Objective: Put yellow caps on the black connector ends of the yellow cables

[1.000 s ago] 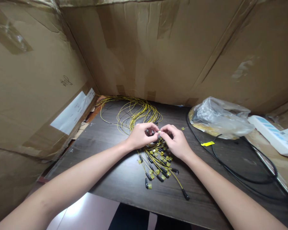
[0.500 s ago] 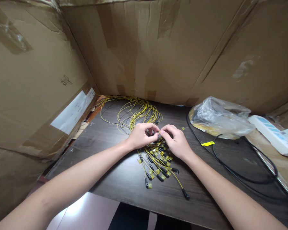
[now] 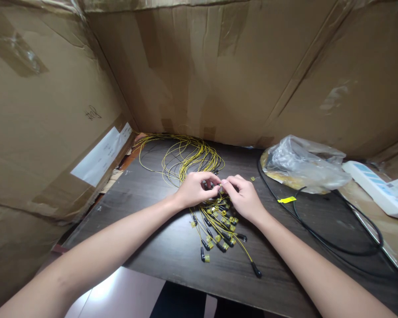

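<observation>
My left hand (image 3: 196, 190) pinches the dark end of a thin yellow cable between thumb and fingers, above the middle of the table. Meeting it fingertip to fingertip, my right hand (image 3: 246, 199) is closed on a small yellow cap at that end; the fingers hide most of it. Below both hands fan out several cable ends with black connectors (image 3: 221, 247), many bearing translucent yellow caps (image 3: 207, 258). One black connector (image 3: 256, 269) without a visible cap lies nearest the table edge. Behind my left hand, the yellow cables (image 3: 199, 152) run back in loose loops.
A loose yellow cap (image 3: 252, 179) lies right of my hands. Farther right are a clear plastic bag (image 3: 307, 163), a thick black cable (image 3: 334, 249) with a yellow tag, and a white power strip (image 3: 374, 185). Cardboard walls (image 3: 199, 75) enclose the dark table (image 3: 146, 238).
My right fingertips have shifted slightly against the piece at the left fingertips. Both hands stay in nearly the same place, and the cables lie as before.
</observation>
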### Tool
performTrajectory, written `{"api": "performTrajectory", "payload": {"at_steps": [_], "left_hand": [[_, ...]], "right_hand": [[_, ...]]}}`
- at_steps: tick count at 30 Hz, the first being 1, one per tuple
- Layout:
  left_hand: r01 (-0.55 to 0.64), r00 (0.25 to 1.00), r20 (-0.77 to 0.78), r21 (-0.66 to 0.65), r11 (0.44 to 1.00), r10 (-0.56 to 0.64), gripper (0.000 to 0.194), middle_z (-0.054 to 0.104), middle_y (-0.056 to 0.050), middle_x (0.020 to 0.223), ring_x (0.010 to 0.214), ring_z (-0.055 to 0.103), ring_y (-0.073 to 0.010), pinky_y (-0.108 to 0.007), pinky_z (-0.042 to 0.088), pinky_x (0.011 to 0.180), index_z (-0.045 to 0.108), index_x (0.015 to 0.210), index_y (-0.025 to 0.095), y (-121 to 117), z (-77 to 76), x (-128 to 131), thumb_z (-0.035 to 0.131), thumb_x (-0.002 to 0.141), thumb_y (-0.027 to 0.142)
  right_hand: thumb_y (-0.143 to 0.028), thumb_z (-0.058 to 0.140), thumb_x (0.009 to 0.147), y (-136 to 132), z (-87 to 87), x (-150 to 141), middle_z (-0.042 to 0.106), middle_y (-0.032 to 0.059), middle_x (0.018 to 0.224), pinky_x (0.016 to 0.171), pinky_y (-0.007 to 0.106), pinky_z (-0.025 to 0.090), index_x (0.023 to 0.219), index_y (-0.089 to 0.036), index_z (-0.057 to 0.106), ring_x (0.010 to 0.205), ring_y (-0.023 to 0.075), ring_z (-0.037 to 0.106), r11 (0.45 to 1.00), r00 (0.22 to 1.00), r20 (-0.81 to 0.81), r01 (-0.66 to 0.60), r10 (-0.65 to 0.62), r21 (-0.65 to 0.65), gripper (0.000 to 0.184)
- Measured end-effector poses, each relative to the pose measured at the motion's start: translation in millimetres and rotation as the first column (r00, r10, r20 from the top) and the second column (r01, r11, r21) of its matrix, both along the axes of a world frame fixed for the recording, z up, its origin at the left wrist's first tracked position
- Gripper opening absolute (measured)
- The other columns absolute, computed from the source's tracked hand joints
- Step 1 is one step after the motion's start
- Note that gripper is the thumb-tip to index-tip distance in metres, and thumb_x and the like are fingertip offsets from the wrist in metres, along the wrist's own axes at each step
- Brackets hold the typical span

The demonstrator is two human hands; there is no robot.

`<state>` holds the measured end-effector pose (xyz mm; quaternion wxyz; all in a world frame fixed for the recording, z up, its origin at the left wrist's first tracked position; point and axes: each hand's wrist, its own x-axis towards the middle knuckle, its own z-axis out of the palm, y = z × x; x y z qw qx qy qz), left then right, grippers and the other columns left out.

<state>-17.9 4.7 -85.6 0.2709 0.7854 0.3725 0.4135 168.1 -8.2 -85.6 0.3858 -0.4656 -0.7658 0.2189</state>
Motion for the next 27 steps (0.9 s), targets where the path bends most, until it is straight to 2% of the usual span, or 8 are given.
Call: {"api": "performTrajectory", "payload": {"at_steps": [7, 15, 17, 23, 27], "left_hand": [[-0.026, 0.999, -0.028, 0.000, 1.000, 0.026, 0.012, 0.072, -0.001, 0.073, 0.059, 0.059, -0.0090, -0.021, 0.048, 0.060, 0.075, 0.088, 0.015, -1.0, 0.4, 0.3, 0.069, 0.080, 0.021], [-0.016, 0.998, -0.057, 0.015, 1.000, 0.017, 0.013, 0.072, -0.001, 0.075, 0.061, 0.060, -0.0097, -0.021, 0.049, 0.061, 0.074, 0.090, 0.015, -0.9, 0.4, 0.1, 0.067, 0.080, 0.021], [-0.015, 0.998, -0.062, 0.019, 1.000, 0.016, 0.012, 0.072, -0.001, 0.076, 0.061, 0.060, -0.0097, -0.021, 0.049, 0.062, 0.074, 0.089, 0.015, -1.1, 0.5, 0.1, 0.068, 0.079, 0.020], [-0.018, 0.998, -0.065, 0.011, 1.000, 0.019, 0.012, 0.072, -0.001, 0.076, 0.061, 0.061, -0.0096, -0.021, 0.049, 0.063, 0.074, 0.089, 0.015, -2.0, 1.3, -0.1, 0.068, 0.078, 0.018], [-0.025, 0.998, -0.066, 0.004, 1.000, 0.026, 0.013, 0.073, -0.002, 0.076, 0.061, 0.060, -0.0096, -0.022, 0.049, 0.062, 0.074, 0.090, 0.015, -2.2, 1.3, 0.5, 0.068, 0.079, 0.020]], "right_hand": [[-0.028, 0.057, 0.084, -0.1, 0.1, -0.1, 0.063, 0.0023, 0.076, 0.071, 0.033, 0.042, 0.076, -0.021, 0.060, 0.075, 0.0197, 0.056, 1.000, 0.998, -0.063, -0.004, 0.005, 0.006, 0.010], [-0.034, 0.048, 0.095, 0.0, 1.5, -0.3, 0.059, 0.0022, 0.062, 0.068, 0.034, 0.038, 0.060, -0.022, 0.053, 0.070, 0.0200, 0.052, 1.000, 1.000, 0.016, 0.004, -0.004, -0.011, 0.037], [-0.034, 0.048, 0.095, -0.3, 1.8, -0.2, 0.059, 0.0024, 0.061, 0.069, 0.034, 0.038, 0.059, -0.022, 0.052, 0.070, 0.0205, 0.052, 1.000, 1.000, 0.028, 0.011, -0.010, -0.013, 0.039], [-0.031, 0.060, 0.085, -1.1, 1.4, -0.1, 0.065, 0.0032, 0.077, 0.073, 0.035, 0.042, 0.076, -0.022, 0.061, 0.078, 0.0213, 0.056, 1.000, 1.000, -0.026, 0.006, -0.007, -0.020, 0.013], [-0.028, 0.060, 0.083, -0.2, -0.8, -0.2, 0.064, 0.0030, 0.077, 0.074, 0.035, 0.043, 0.077, -0.021, 0.059, 0.078, 0.0212, 0.057, 1.000, 0.999, -0.035, 0.009, -0.009, -0.017, 0.009]]}}
